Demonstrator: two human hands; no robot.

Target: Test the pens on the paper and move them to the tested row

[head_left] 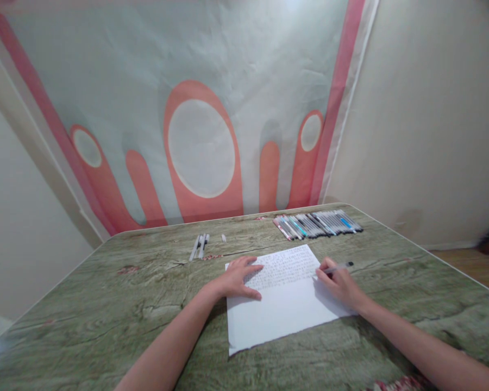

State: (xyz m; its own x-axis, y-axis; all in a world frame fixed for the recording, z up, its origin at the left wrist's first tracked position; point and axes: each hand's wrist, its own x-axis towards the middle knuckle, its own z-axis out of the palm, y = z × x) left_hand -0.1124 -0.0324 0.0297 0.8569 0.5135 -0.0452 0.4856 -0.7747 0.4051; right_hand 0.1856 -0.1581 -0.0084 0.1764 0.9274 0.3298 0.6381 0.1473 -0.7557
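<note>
A white sheet of paper (277, 320) lies at an angle on the table, its upper half covered in rows of small handwriting. My left hand (238, 278) rests flat on the sheet's left side, fingers spread. Pinched in my right hand (338, 282) is a pen (337, 268) with a clear barrel and a dark end. That hand lies at the sheet's right edge, near the end of the lowest written lines. The pen's tip is too small to make out.
Many pens (318, 224) lie side by side in a row at the back right of the wood-patterned table (146, 326). Several more pens (199, 247) and a small pale cap-like piece (224, 238) are left of centre. A printed backdrop (138, 81) hangs behind.
</note>
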